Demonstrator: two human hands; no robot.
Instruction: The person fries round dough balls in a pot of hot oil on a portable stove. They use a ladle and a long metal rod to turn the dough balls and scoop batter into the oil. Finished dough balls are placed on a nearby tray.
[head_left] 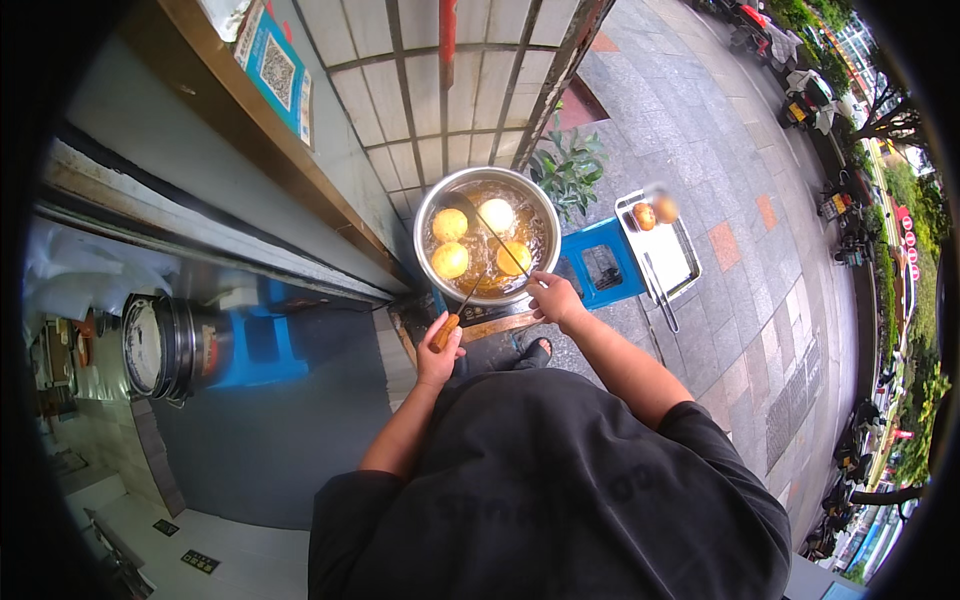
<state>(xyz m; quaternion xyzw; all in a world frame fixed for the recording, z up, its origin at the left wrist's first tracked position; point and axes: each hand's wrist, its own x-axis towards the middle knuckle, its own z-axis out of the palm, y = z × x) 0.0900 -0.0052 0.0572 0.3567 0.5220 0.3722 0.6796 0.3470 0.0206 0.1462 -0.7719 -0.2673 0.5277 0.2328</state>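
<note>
A round steel pot (422, 240) of bubbling oil stands in front of me. Several round dough balls (450, 260) float in it, most golden yellow and one paler. My left hand (440, 352) is closed around the wooden handle (445, 332) of a thin metal tool whose shaft dips into the near side of the pot. Over the pot's near right rim, my right hand (553, 298) grips a long thin metal rod (500, 243). That rod slants across the oil toward the far left; what its tip looks like is unclear.
A blue plastic stool (605, 235) sits right of the pot. Beside it, a white tray (675, 262) carries browned balls (644, 216) and metal tongs (660, 292). A tiled wall (400, 100) rises behind the pot, with a leafy plant (570, 170) nearby. A dark bucket (175, 347) stands left.
</note>
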